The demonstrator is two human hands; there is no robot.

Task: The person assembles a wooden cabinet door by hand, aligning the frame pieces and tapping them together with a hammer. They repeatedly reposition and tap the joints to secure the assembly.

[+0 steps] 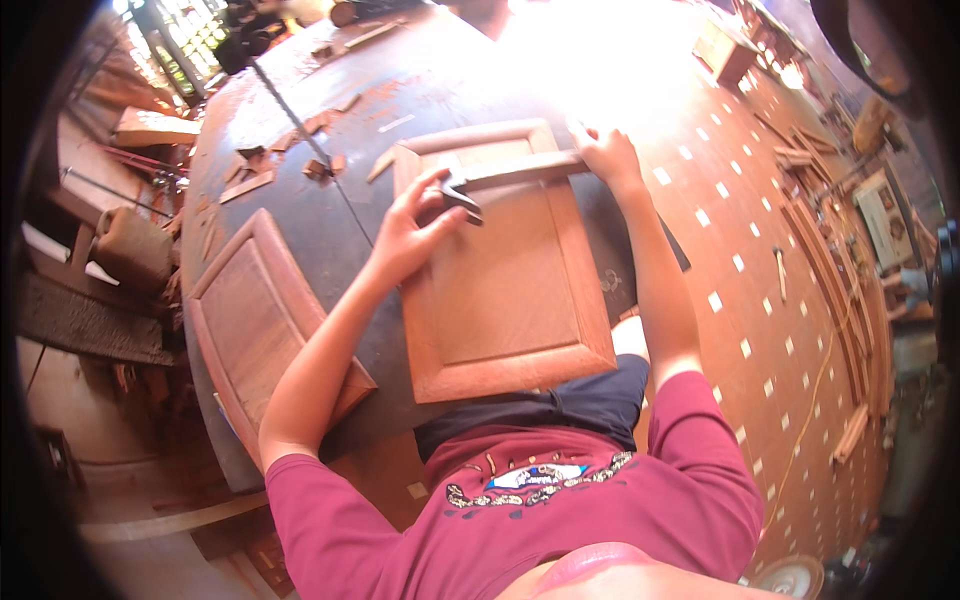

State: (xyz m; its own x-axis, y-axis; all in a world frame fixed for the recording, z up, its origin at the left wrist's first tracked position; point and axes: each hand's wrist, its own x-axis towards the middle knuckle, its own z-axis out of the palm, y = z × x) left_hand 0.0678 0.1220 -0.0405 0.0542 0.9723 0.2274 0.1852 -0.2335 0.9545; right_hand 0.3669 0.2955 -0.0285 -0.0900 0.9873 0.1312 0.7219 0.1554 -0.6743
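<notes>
A framed wooden cabinet door (pixel 510 300) lies in front of me on the dark tabletop (pixel 385 340), its near end by my lap. Across its far part I hold what looks like a claw hammer (pixel 525 170), with a wooden handle and a dark curved metal head. My left hand (pixel 415 225) is closed around the head end, fingers above and thumb below. At the other end, my right hand (pixel 608 155) grips the handle near the door's far right corner. Bright glare washes out the area just beyond that hand.
A second wooden door (pixel 265 320) lies to the left, partly behind my left forearm. Wood offcuts (pixel 245 185) and reddish dust are scattered over the table's far left. On the tiled floor (pixel 745 300) at right lie another hammer (pixel 780 272) and long wooden strips (pixel 825 265).
</notes>
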